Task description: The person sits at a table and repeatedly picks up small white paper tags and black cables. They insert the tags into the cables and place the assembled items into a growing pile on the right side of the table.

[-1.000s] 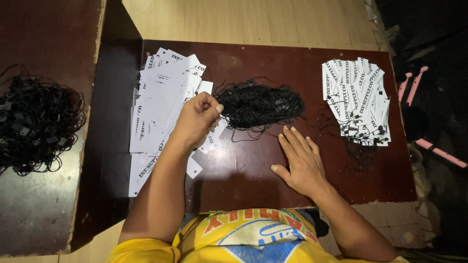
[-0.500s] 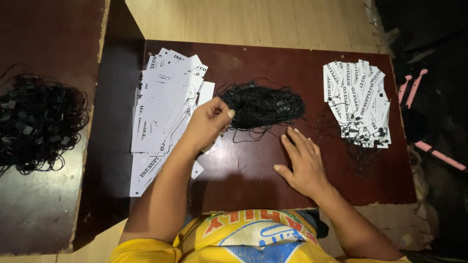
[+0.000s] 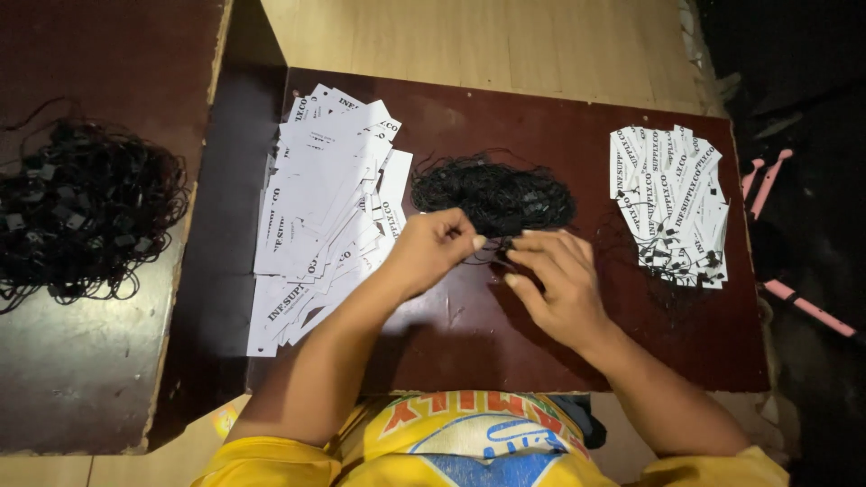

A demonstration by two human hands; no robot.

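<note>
Two hands — left hand (image 3: 433, 248) and right hand (image 3: 555, 280) — pinching strands at the near edge of the tangled black string pile (image 3: 492, 192), mid dark-red wooden board (image 3: 541, 352); bare board nearer the body — white paper tags (image 3: 316, 207) left.

A dark reddish-brown worktop (image 3: 505, 361) carries a spread pile of white paper tags (image 3: 320, 216) at left, a tangle of black strings (image 3: 492, 194) in the middle, and strung tags (image 3: 672, 203) at right.
</note>
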